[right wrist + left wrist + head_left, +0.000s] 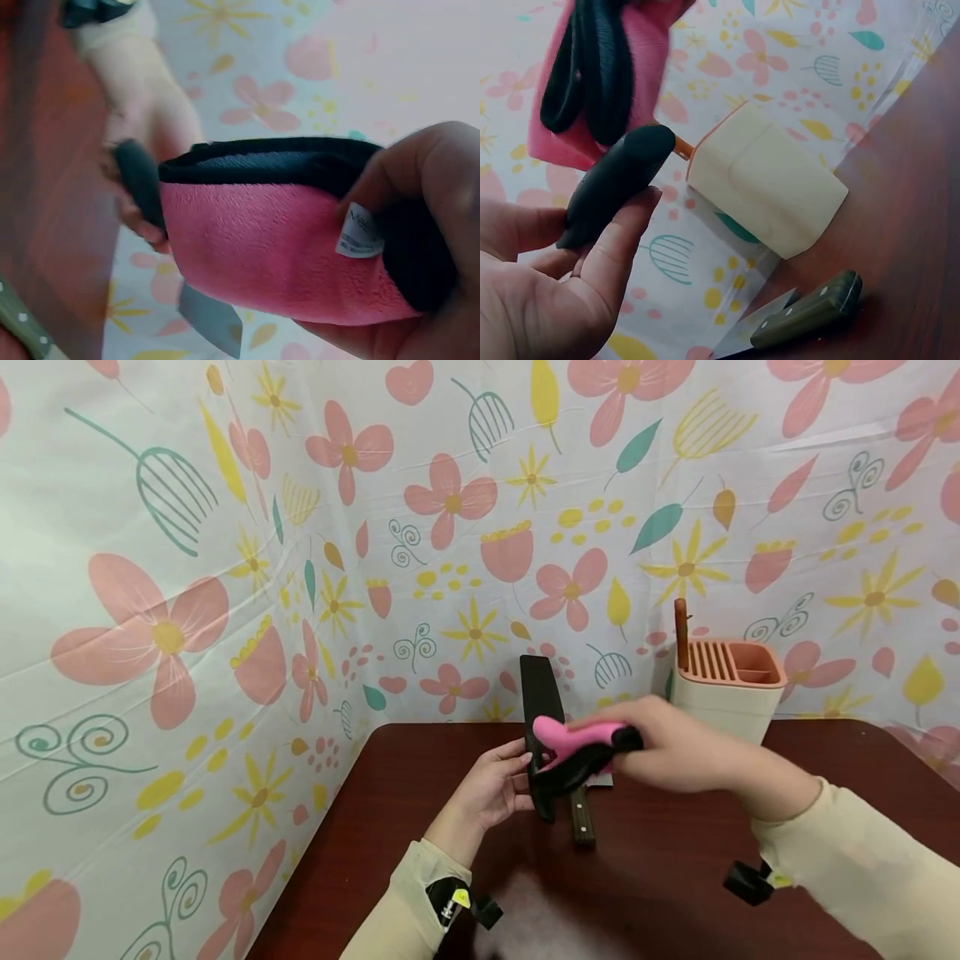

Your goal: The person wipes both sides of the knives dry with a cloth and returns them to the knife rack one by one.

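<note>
My left hand (487, 785) grips a knife (542, 693) with a black handle (615, 180) and a broad dark blade, which points up and away in the head view. Part of its blade (214, 322) shows grey below the cloth in the right wrist view. My right hand (675, 743) holds a folded pink plush cloth (255, 240) with black edging and a white tag (360, 232). The cloth overlaps the knife in the head view and hides part of it. Below both lies a second knife (806, 311) with a riveted wooden handle, on the table.
A cream knife block (723, 702) with an orange slotted top stands at the back right of the dark red table (675, 860). A brown handle (681, 635) rises from its left side. Flower-patterned sheeting (450, 568) hangs behind and to the left.
</note>
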A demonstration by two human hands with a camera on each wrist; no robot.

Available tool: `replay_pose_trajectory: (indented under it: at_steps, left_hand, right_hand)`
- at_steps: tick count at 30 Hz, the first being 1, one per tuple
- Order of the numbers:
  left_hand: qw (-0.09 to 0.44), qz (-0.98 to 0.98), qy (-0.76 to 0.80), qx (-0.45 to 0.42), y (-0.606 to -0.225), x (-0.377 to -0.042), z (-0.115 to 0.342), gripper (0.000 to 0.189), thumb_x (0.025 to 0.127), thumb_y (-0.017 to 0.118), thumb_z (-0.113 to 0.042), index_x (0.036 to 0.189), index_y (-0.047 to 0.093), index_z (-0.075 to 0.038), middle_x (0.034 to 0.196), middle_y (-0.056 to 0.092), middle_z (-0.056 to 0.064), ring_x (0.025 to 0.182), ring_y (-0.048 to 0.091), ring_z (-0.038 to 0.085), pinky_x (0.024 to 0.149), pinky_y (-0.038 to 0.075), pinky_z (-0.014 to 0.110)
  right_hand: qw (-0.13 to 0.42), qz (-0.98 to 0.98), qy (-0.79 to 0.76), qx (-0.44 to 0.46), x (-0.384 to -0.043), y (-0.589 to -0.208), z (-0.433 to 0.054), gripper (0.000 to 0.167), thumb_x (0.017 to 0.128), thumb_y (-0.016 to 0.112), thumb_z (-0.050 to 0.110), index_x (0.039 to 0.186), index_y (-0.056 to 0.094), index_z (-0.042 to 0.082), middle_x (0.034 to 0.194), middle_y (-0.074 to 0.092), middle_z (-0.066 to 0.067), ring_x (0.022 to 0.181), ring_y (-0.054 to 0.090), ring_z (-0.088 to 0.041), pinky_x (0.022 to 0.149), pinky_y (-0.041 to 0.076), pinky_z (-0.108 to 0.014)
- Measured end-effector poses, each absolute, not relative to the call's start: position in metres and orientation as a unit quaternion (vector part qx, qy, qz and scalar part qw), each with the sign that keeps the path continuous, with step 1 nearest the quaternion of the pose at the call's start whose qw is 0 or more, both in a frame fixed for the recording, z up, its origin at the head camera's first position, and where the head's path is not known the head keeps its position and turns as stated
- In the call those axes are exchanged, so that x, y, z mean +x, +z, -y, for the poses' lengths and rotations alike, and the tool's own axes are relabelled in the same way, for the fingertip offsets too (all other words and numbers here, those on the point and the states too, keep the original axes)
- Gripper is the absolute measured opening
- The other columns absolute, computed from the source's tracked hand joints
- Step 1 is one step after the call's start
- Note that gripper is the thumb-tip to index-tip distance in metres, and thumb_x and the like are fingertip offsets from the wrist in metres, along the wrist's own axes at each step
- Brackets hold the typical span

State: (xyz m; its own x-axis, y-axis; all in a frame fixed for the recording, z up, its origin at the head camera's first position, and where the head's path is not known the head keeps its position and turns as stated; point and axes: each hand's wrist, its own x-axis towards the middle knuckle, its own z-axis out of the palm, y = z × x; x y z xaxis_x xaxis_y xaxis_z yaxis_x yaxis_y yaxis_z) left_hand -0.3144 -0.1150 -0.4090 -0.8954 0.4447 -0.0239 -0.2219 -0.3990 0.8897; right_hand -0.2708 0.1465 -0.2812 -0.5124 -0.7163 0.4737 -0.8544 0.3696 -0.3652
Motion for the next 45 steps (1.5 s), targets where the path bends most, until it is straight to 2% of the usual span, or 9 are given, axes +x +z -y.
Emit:
replay_pose_trajectory:
  at_steps: [6, 11, 13, 15, 18, 20, 26, 36, 45]
  left_hand:
    - [0.188, -0.53, 0.818, 0.12, -0.412, -0.312, 0.113, 0.044, 0.109, 0.046, -0.01, 0.153, 0.051, -0.016, 0.112, 0.07, 0.001, 0.099, 0.075, 0.018, 0.067, 0.064, 0.037]
    - [0.182, -0.54, 0.809, 0.145, -0.414, -0.311, 0.111, 0.044, 0.109, 0.046, -0.011, 0.153, 0.05, -0.016, 0.115, 0.069, 0.0, 0.1, 0.075, 0.017, 0.068, 0.064, 0.036]
    - [0.181, -0.538, 0.808, 0.155, -0.415, -0.312, 0.111, 0.043, 0.109, 0.046, -0.01, 0.151, 0.051, -0.014, 0.112, 0.071, -0.002, 0.096, 0.074, 0.016, 0.067, 0.064, 0.036]
    - [0.18, -0.535, 0.81, 0.162, -0.417, -0.313, 0.111, 0.04, 0.108, 0.047, -0.009, 0.148, 0.054, -0.012, 0.106, 0.075, -0.003, 0.09, 0.074, 0.014, 0.066, 0.063, 0.036]
    - [0.182, -0.531, 0.812, 0.162, -0.42, -0.315, 0.111, 0.036, 0.108, 0.047, -0.009, 0.142, 0.058, -0.012, 0.097, 0.076, -0.002, 0.083, 0.072, 0.011, 0.064, 0.063, 0.036]
    - [0.183, -0.529, 0.814, 0.159, -0.421, -0.316, 0.111, 0.034, 0.108, 0.048, -0.009, 0.139, 0.06, -0.013, 0.094, 0.077, -0.002, 0.081, 0.072, 0.011, 0.064, 0.063, 0.035]
    - [0.179, -0.517, 0.824, 0.151, -0.422, -0.317, 0.112, 0.035, 0.108, 0.047, -0.009, 0.141, 0.059, -0.013, 0.095, 0.077, -0.001, 0.079, 0.074, 0.012, 0.061, 0.062, 0.033]
    - [0.181, -0.495, 0.839, 0.136, -0.422, -0.316, 0.111, 0.039, 0.108, 0.043, -0.006, 0.145, 0.055, -0.01, 0.1, 0.079, -0.002, 0.082, 0.076, 0.013, 0.065, 0.064, 0.034]
    - [0.161, -0.506, 0.84, 0.109, -0.424, -0.319, 0.11, 0.03, 0.108, 0.047, -0.01, 0.13, 0.066, -0.015, 0.089, 0.078, -0.001, 0.074, 0.075, 0.011, 0.061, 0.063, 0.034]
  right_hand:
    - [0.196, 0.869, 0.315, 0.329, -0.289, -0.278, -0.136, 0.052, 0.083, 0.068, -0.001, 0.133, 0.07, 0.012, 0.1, 0.075, -0.005, 0.064, 0.051, -0.011, 0.058, 0.042, -0.025]
    - [0.194, 0.876, 0.288, 0.335, -0.295, -0.304, -0.11, 0.056, 0.083, 0.065, 0.0, 0.139, 0.063, 0.005, 0.106, 0.076, -0.013, 0.061, 0.05, -0.013, 0.056, 0.043, -0.026]
    - [0.187, 0.878, 0.264, 0.353, -0.292, -0.316, -0.101, 0.057, 0.083, 0.066, 0.0, 0.14, 0.062, 0.002, 0.116, 0.075, -0.015, 0.074, 0.063, -0.017, 0.065, 0.052, -0.031]
    - [0.178, 0.884, 0.229, 0.367, -0.289, -0.327, -0.094, 0.058, 0.085, 0.065, 0.003, 0.142, 0.059, 0.0, 0.132, 0.069, -0.018, 0.101, 0.07, -0.025, 0.085, 0.058, -0.039]
    - [0.16, 0.892, 0.188, 0.379, -0.283, -0.34, -0.087, 0.059, 0.088, 0.066, 0.006, 0.146, 0.055, -0.001, 0.149, 0.057, -0.02, 0.137, 0.058, -0.036, 0.11, 0.049, -0.052]
    - [0.154, 0.895, 0.168, 0.384, -0.28, -0.345, -0.085, 0.06, 0.089, 0.065, 0.007, 0.147, 0.053, -0.001, 0.153, 0.052, -0.021, 0.144, 0.05, -0.037, 0.115, 0.044, -0.054]
    - [0.168, 0.894, 0.134, 0.392, -0.272, -0.351, -0.082, 0.061, 0.087, 0.068, 0.007, 0.147, 0.054, -0.001, 0.153, 0.052, -0.021, 0.144, 0.05, -0.037, 0.114, 0.045, -0.051]
    - [0.159, 0.899, 0.104, 0.395, -0.253, -0.351, -0.083, 0.06, 0.086, 0.068, 0.006, 0.144, 0.057, 0.0, 0.15, 0.056, -0.019, 0.142, 0.053, -0.037, 0.11, 0.049, -0.051]
    - [0.139, 0.893, 0.085, 0.419, -0.239, -0.35, -0.089, 0.063, 0.08, 0.07, 0.001, 0.143, 0.059, 0.002, 0.146, 0.061, -0.015, 0.14, 0.055, -0.034, 0.107, 0.052, -0.05]
